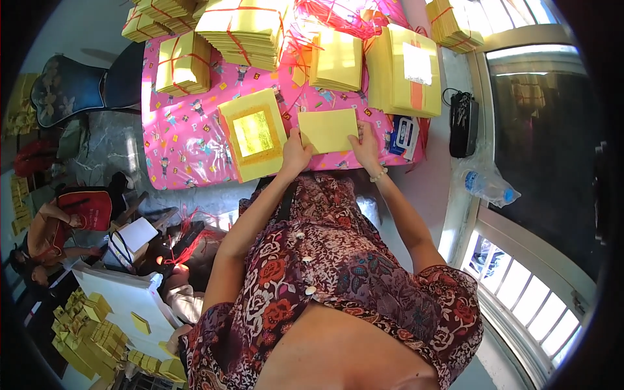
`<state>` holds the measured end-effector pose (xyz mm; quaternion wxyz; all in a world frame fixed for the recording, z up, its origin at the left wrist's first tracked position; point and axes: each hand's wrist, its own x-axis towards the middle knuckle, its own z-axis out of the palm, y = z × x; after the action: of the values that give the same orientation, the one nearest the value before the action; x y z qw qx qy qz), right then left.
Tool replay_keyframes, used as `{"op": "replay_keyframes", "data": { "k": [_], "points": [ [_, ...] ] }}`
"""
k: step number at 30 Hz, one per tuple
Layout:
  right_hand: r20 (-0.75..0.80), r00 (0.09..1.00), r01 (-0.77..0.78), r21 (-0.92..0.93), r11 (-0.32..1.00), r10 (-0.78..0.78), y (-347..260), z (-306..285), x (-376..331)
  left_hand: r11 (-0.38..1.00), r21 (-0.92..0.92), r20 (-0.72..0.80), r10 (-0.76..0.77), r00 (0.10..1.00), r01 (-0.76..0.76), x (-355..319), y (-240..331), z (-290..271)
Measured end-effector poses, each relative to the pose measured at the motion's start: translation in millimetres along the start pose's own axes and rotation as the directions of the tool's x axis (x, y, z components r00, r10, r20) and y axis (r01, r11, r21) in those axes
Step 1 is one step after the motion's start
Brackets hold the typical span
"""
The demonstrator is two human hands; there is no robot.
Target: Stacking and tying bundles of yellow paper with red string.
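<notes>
Between my hands lies a plain piece of yellow joss paper, near the front edge of the pink table. My left hand grips its lower left side, fingers closed. On its right edge, my right hand pinches it, with a bracelet at the wrist. Whether it is one folded sheet or several layers, I cannot tell. Just left of my left hand rests a larger yellow joss paper with a shiny gold square in its middle, slightly turned. Beyond the held paper stands a yellow paper stack.
Tied yellow bundles and red plastic string fill the table's far side. A tall stack and a blue-white packet are at right. On the sill sit a black case and a plastic bottle. Another person sits left.
</notes>
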<state>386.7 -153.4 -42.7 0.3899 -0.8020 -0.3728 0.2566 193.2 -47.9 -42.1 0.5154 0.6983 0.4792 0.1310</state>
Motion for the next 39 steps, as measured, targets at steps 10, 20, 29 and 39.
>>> {"op": "replay_keyframes", "data": {
  "k": [10,20,29,39],
  "points": [
    [0.008,0.997,0.079,-0.287,0.955,-0.080,1.8,3.9,1.7,0.978,0.208,-0.014,0.008,1.000,-0.005,-3.4,-1.4,11.3],
    [0.056,0.998,0.002,-0.305,0.952,0.016,5.7,-5.7,5.2,0.918,0.333,-0.072,0.253,0.965,-0.215,-12.6,28.8,-5.7],
    [0.110,0.955,0.291,-0.179,0.940,-0.275,-100.9,0.6,7.0,0.945,0.208,-0.079,0.271,0.959,-0.250,-44.1,-11.8,-111.3],
    [0.708,0.389,0.868,-0.067,0.493,-0.590,-134.8,108.2,-24.4,0.959,0.222,-0.120,0.206,0.971,-0.176,-72.2,-54.9,-152.2]
  ]
}}
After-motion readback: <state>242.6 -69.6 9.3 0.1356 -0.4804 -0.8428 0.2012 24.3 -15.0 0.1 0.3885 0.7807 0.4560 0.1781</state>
